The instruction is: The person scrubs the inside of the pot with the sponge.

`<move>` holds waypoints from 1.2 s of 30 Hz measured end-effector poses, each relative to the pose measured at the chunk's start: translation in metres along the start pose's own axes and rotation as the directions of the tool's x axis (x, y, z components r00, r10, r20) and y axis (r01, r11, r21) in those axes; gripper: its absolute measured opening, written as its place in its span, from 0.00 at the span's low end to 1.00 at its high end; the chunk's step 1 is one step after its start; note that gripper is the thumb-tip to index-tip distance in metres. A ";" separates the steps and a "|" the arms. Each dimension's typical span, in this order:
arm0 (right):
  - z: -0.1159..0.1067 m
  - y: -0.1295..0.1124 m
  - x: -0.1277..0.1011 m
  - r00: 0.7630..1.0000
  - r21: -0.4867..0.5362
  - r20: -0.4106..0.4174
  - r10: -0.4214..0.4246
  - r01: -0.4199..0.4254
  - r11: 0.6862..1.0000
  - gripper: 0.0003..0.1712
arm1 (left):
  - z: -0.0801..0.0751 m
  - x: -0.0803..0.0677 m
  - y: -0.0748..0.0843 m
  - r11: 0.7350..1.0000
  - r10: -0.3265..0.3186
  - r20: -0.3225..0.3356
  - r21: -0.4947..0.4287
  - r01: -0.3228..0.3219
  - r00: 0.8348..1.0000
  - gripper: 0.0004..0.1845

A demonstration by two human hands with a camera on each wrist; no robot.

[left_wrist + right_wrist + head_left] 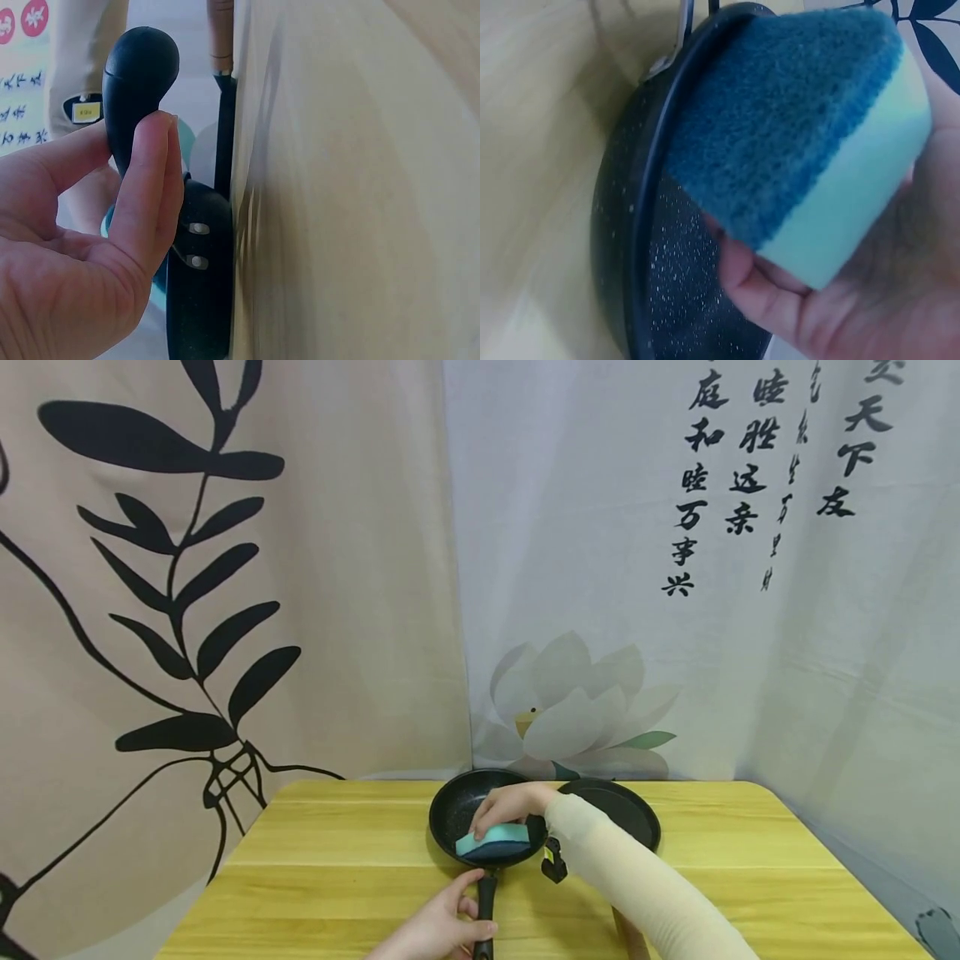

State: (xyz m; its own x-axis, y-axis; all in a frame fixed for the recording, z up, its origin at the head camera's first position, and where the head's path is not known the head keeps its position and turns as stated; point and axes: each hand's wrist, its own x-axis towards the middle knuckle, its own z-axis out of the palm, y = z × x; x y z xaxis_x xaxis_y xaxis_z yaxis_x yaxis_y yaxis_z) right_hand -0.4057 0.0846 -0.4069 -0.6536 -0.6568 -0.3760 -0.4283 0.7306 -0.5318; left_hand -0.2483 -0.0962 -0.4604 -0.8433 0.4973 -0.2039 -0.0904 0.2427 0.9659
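Observation:
A black speckled frying pan [448, 806] sits on the wooden table, its black handle [487, 906] pointing towards me. My left hand [442, 925] holds that handle between thumb and fingers; the left wrist view shows the rounded handle end [142, 60] above the fingers. In my right hand [513, 804] is a two-layer sponge [491, 843], pale turquoise foam with a dark blue scouring layer. It is gripped by the foam side over the inside of the pan. Seen from the right wrist, the scouring face [780, 120] slants over the rim and speckled interior [682, 262].
A second, flat black pan [626, 810] lies right of the first, partly hidden by my right sleeve [637, 877]. Its brown wooden handle [628, 935] points towards me. The wooden table [337, 860] ends at a printed curtain [375, 568] behind the pans.

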 end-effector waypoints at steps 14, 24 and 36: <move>0.012 -0.013 0.016 0.988 0.172 -0.152 -0.010 0.036 0.984 0.20 | -0.006 0.001 -0.001 1.000 -0.023 0.022 0.004 0.023 0.999 0.40; 0.026 -0.016 0.031 0.962 0.195 -0.273 0.008 0.047 0.980 0.25 | -0.021 0.039 -0.056 1.000 0.003 0.074 -0.018 -0.002 0.997 0.47; 0.029 -0.013 0.048 0.917 0.084 -0.399 -0.009 0.046 0.995 0.27 | -0.004 0.002 -0.006 1.000 0.029 0.015 -0.007 -0.029 0.999 0.38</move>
State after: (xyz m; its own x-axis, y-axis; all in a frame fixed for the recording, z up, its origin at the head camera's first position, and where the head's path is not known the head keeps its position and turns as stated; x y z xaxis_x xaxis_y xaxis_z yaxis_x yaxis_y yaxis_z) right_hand -0.4136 0.0380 -0.4404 -0.8446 -0.5340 -0.0374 -0.4039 0.6815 -0.6102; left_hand -0.2515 -0.0999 -0.4655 -0.8375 0.5166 -0.1779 -0.0693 0.2225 0.9725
